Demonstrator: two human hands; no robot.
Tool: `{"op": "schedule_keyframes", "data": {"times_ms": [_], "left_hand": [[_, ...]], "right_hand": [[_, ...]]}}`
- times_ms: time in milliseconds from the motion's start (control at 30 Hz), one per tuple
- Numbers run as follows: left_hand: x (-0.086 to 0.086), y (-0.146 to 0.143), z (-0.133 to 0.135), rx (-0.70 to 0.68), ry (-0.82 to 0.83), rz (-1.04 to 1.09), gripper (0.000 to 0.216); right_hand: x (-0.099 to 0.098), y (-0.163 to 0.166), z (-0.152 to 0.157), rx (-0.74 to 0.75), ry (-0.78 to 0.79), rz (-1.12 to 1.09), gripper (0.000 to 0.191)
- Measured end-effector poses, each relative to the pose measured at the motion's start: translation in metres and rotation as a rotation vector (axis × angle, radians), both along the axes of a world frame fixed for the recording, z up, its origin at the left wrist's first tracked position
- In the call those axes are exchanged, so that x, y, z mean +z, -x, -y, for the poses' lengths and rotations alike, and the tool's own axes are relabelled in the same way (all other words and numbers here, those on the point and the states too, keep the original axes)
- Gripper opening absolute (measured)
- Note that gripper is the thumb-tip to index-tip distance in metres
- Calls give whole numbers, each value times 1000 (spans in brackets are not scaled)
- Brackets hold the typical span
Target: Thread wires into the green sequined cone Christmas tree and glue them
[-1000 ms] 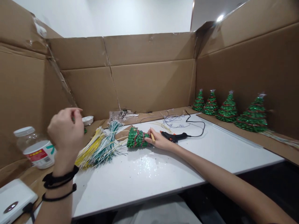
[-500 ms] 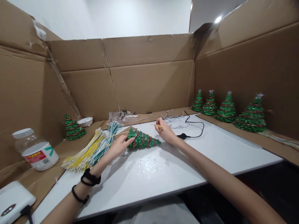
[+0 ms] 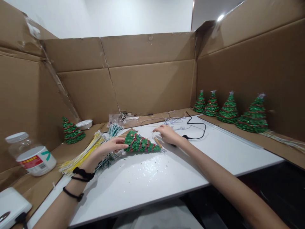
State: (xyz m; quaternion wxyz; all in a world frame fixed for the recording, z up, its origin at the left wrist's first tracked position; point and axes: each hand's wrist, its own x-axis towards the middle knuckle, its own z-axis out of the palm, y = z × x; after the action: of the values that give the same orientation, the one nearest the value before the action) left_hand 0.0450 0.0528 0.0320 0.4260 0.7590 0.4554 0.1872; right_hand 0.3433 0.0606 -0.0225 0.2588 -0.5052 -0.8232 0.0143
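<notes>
A green sequined cone tree [image 3: 140,144] with red bands lies on its side on the white table [image 3: 214,149], tip pointing right. My left hand [image 3: 111,146] grips its wide base from the left. My right hand [image 3: 168,133] hovers just beyond the tip with its fingers stretched out to the left, covering most of the glue gun. A thin yellowish stick [image 3: 157,142] lies beside the tip, under that hand's edge; no grip on it shows.
Yellow and green wire bundles [image 3: 83,154] lie left of the tree. A plastic jar [image 3: 30,157], a small tree [image 3: 70,130] and a white dish [image 3: 85,124] stand at the left. Several finished trees [image 3: 228,109] line the right cardboard wall. A black cable [image 3: 199,127] runs behind.
My left hand came down from the upper left and took the tree's base. My right hand moved off the tree to its tip, and the stick now lies on the table.
</notes>
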Motion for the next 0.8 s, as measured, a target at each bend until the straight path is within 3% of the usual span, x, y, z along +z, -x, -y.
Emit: {"op": "schedule_keyframes", "data": {"times_ms": [133, 200, 367, 633, 800], "left_hand": [[3, -2, 3, 28, -41, -9, 35], [2, -4, 2, 59, -55, 9, 38], [-10, -15, -5, 208, -104, 32, 46], [-17, -24, 5, 407, -614, -57, 41], [-18, -28, 15, 335, -806, -25, 27]], "right_hand": [[14, -19, -3, -364, -80, -110, 44], [16, -28, -9, -446, -48, -83, 40], [8, -27, -40, -381, 106, 40, 23], [3, 31, -95, -342, 116, 189, 21], [-1, 42, -104, -390, 54, 199, 31]]}}
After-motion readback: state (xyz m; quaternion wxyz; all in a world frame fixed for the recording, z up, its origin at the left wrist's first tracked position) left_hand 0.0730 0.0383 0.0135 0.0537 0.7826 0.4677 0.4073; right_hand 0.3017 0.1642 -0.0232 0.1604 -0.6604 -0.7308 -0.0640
